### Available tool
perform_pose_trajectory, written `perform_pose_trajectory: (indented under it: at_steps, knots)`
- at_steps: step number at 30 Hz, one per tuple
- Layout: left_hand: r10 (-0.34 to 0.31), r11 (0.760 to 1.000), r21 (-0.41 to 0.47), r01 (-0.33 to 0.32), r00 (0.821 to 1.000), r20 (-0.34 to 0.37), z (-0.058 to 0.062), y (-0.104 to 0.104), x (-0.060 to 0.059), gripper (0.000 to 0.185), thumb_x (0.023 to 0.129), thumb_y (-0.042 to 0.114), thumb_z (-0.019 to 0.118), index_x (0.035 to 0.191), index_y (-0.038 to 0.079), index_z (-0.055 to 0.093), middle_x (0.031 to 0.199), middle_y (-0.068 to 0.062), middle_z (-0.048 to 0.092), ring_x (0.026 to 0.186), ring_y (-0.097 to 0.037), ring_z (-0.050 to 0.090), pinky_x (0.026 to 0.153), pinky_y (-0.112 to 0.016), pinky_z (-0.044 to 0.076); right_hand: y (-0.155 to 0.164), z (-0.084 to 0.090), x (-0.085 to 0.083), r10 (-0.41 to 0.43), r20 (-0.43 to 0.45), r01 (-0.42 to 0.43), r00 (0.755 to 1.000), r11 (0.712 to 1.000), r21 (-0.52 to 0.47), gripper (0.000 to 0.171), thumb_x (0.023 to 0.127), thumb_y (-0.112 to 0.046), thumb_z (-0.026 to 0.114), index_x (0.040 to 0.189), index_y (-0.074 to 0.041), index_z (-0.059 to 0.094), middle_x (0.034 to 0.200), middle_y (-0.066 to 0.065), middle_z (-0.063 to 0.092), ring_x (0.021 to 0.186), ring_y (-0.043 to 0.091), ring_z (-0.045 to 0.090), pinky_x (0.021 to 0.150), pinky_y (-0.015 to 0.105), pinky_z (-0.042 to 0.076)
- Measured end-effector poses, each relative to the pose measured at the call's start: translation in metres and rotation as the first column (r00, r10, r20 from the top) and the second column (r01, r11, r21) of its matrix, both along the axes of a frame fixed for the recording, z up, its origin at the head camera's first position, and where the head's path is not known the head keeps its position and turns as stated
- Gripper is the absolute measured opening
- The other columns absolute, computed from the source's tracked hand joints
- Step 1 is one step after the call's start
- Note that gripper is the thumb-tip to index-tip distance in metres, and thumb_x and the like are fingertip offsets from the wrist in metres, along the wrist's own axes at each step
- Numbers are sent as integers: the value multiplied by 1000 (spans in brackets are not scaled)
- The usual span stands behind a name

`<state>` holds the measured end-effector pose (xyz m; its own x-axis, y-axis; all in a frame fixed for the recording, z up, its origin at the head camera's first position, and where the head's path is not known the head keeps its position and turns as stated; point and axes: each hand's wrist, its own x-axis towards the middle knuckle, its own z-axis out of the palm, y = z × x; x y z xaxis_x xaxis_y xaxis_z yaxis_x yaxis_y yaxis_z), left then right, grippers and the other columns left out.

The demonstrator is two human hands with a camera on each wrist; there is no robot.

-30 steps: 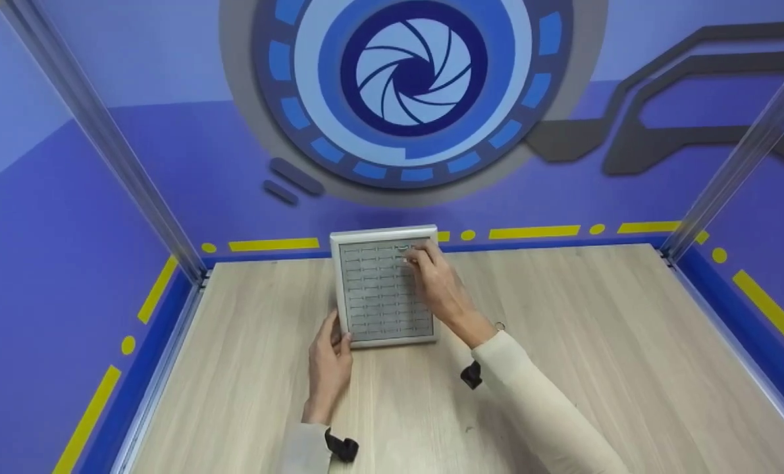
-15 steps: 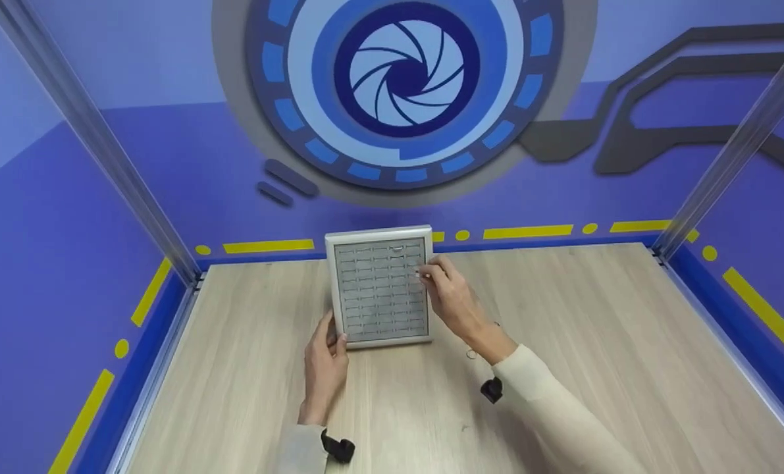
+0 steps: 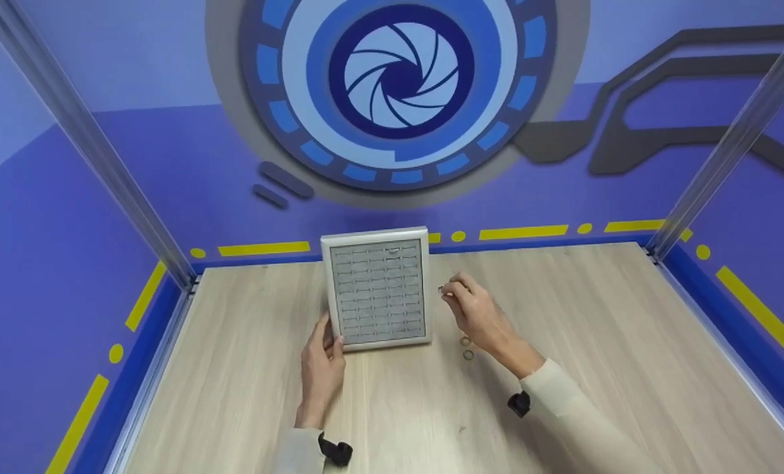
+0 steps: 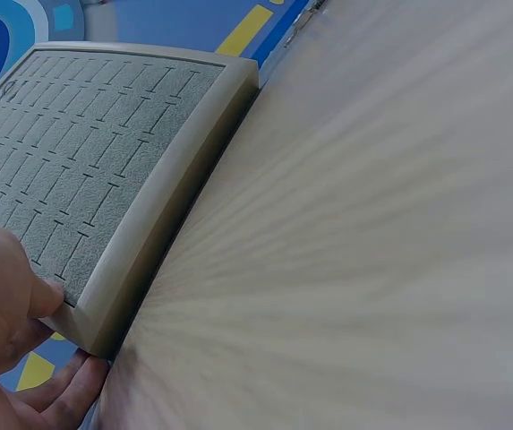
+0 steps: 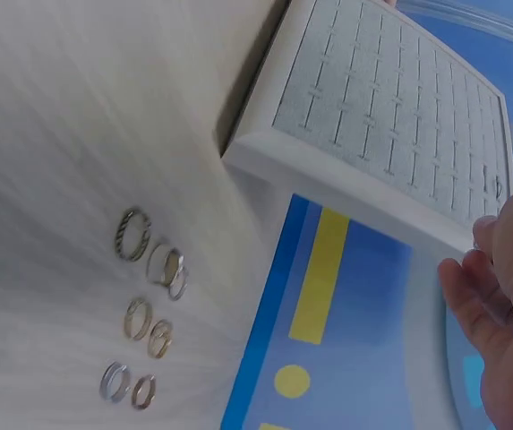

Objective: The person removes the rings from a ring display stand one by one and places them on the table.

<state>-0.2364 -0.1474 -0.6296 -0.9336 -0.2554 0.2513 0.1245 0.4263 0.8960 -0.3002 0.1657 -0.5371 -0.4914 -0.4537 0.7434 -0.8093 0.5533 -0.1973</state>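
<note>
A ring display tray (image 3: 380, 293) with a white frame and rows of slots in grey padding stands tilted up on the table. My left hand (image 3: 321, 376) grips its lower left corner, thumb on the front and fingers behind, as the left wrist view shows. One ring (image 3: 393, 250) sits in a slot of the top row. Right of the tray and apart from it, my right hand (image 3: 478, 315) pinches a small ring (image 3: 440, 289) between thumb and fingertips; the fingers hide most of it.
Several loose rings, among them a twisted dark ring (image 5: 132, 235) and a silver ring (image 5: 115, 382), lie on the wooden table (image 3: 247, 316) below my right hand. A blue printed wall (image 3: 510, 204) rises behind the tray, with metal posts (image 3: 135, 197) at the corners.
My right hand has moved right and down from the tray's upper slots, still pinching the small ring. Rings on the table have come into view beneath it. The left hand keeps its grip.
</note>
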Motion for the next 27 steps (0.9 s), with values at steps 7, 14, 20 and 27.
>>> perform_pose_trajectory:
  at_steps: [7,14,20,27]
  knots:
    - [0,1000,3,0,1000,-17,1,0,-1,61,103,-3,65,160,2,44,157,-25,53,133,-41,65,104,-40,63,20,-13,5,-14,32,13,999,1000,23,16,93,12,75,102,0,70,102,8,64,85,17,69,69,28,64]
    - [6,1000,-5,-6,1000,-4,2,2,2,61,104,-1,64,161,2,43,160,-25,50,135,-40,63,104,-41,62,41,-34,14,-21,40,17,999,997,79,19,95,10,73,105,-5,69,102,5,64,83,12,65,65,26,60]
    - [4,1000,0,-4,1000,1,2,2,3,61,104,-1,64,161,3,43,161,-24,50,136,-39,63,105,-40,62,55,-51,25,-21,96,11,995,995,102,19,91,10,78,101,-4,71,99,4,64,82,11,65,64,24,60]
    - [13,1000,-11,-13,1000,9,2,2,2,62,104,0,65,162,4,43,163,-23,48,137,-39,61,106,-40,62,64,-64,37,-70,172,44,983,988,150,18,87,8,83,95,-6,75,97,2,66,82,11,68,65,26,63]
